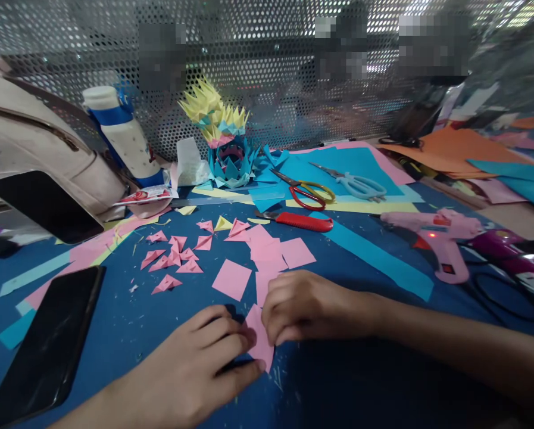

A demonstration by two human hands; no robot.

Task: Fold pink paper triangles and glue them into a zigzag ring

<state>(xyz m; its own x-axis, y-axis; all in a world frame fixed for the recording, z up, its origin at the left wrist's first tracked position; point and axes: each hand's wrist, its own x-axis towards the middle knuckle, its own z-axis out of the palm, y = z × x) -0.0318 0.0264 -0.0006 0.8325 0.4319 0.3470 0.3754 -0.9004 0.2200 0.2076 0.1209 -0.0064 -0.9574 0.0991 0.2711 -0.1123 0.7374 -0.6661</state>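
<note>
My left hand (204, 357) and my right hand (302, 307) meet over a pink paper piece (261, 339) lying on the blue table surface (347, 381). Both hands pinch and press it with curled fingers. Just beyond the hands lie pink paper squares (267, 262). Several small folded pink triangles (177, 259) are scattered to the left of them. A paper model (226, 143) of yellow, blue and pink folded units stands at the back.
A dark phone (47, 345) lies at the left, another phone (46, 205) leans on a beige bag (34, 137). Red-handled scissors (306, 192), light blue scissors (360, 185), a red cutter (302, 221), a pink glue gun (440, 238), a bottle (121, 134) and coloured sheets (463, 152) lie around. A perforated metal screen (267, 71) closes the back.
</note>
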